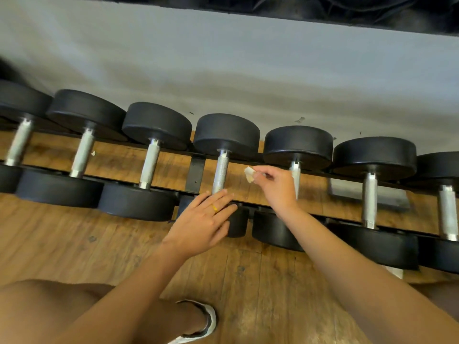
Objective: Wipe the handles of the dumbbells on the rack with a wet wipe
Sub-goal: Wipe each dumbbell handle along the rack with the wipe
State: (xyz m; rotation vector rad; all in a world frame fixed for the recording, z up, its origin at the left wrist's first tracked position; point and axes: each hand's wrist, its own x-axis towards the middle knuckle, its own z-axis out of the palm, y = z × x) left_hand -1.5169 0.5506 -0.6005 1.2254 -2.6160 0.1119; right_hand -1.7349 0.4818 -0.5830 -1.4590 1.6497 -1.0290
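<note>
My right hand (pixel 275 187) pinches a small, crumpled whitish wet wipe (pixel 249 174) just beside the knurled steel handle (pixel 220 171) of the middle dumbbell (pixel 226 131). My left hand (pixel 203 219) lies flat, fingers straight, holding nothing, at that handle's near end. Round matte-black heads (pixel 156 122) rest on the black rack (pixel 196 173) above worn wood floor (pixel 74 244)

A white shoe (pixel 207 321) with a dark-edged opening stands on a worn wooden floor (pixel 74 244) of lengthwise planks. Up and to the left of the shoe, a small dark spot (pixel 92 238) marks a plank, and farther off the same way lies a small pale scrap (pixel 93 153). Well beyond the shoe rises a grey wall (pixel 223 70), with a dark scuff (pixel 300 119) up and to the shoe's right. Farthest from the shoe, a black band (pixel 372 11) runs above the wall.
</note>
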